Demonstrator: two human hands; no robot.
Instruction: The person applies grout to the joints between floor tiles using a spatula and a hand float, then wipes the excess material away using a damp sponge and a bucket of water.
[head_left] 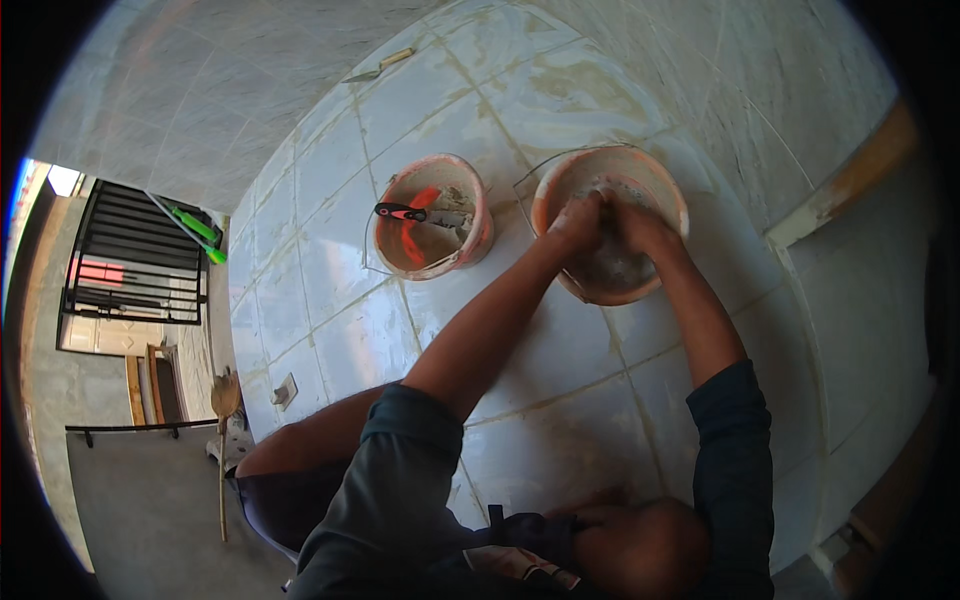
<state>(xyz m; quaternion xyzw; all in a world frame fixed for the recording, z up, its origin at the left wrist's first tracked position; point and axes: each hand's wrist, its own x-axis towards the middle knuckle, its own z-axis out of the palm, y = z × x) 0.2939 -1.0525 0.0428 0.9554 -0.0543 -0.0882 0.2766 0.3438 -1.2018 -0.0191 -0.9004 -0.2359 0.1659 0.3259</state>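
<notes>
Both my hands are down inside an orange-rimmed bucket (665,185) of murky grey water. My left hand (578,222) and my right hand (642,226) meet near the middle, fingers closed and pressed together. Whatever lies between them, if anything, is hidden. To the left stands a second bucket (478,190), smeared with pale residue. Across its opening lies a trowel (402,211) with a black and red handle, its blade against grey paste. An orange-red item (412,243) also shows in that bucket; its kind is unclear.
Wet white floor tiles (345,320) carry beige smears and grout lines. A pointed trowel (382,66) with a wooden handle lies by the far wall. At left are a small floor drain (285,391), a broom-like tool (225,400), a green-handled item (195,225) and a black gate (135,255).
</notes>
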